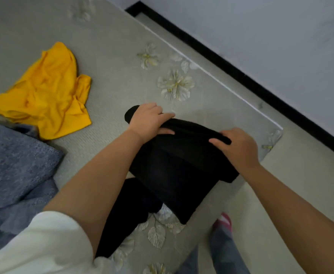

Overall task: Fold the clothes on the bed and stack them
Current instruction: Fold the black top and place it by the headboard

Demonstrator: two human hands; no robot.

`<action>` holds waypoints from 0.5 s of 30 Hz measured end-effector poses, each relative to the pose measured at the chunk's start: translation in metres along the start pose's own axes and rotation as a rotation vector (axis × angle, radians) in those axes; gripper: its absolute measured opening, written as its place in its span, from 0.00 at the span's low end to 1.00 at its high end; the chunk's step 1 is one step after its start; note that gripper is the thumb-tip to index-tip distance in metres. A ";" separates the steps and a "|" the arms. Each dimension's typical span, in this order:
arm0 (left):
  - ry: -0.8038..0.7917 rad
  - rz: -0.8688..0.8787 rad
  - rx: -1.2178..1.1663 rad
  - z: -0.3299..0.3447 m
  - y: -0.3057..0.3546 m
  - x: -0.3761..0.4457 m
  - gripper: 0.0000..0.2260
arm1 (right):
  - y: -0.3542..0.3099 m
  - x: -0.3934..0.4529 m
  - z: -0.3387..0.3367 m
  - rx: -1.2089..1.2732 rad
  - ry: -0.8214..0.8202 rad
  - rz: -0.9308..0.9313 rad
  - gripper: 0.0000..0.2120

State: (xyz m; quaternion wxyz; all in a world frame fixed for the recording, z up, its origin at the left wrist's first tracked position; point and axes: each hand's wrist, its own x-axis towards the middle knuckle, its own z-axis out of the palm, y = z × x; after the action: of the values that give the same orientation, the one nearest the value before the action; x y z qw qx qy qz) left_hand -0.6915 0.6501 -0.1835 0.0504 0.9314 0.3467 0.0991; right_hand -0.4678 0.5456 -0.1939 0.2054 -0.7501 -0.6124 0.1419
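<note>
A black garment (174, 175) lies partly folded near the corner of the bed (112, 80), its far edge raised into a thick fold. My left hand (148, 120) grips that raised edge on the left, thumb under the cloth. My right hand (239, 147) pinches the same edge on the right. A second piece of black cloth (126, 212) trails toward me beneath my left forearm. A crumpled yellow garment (47, 93) lies unfolded at the left of the bed.
A blue-grey blanket (14, 171) is heaped at the bed's left edge. The bed cover is grey-green with white flowers. The bed's corner (278, 131) is just right of my right hand, with pale floor, a black skirting board and my pink slipper (224, 222) beyond.
</note>
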 end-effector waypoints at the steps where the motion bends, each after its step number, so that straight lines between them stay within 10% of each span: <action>1: 0.032 0.033 0.017 -0.010 -0.001 0.015 0.23 | 0.000 0.013 -0.012 0.004 0.071 -0.015 0.18; 5: 0.059 0.186 0.102 -0.033 0.001 0.039 0.24 | -0.004 0.009 -0.037 0.046 0.206 -0.072 0.20; 15: -0.257 0.292 0.199 0.053 -0.011 -0.094 0.28 | -0.026 -0.139 0.097 0.108 -0.148 -0.074 0.29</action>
State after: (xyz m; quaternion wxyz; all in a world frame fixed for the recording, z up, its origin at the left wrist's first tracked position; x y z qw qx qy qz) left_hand -0.7565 0.5958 -0.2507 -0.0130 0.9770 0.2071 -0.0487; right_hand -0.5644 0.4270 -0.2713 0.2050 -0.7024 -0.6444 0.2221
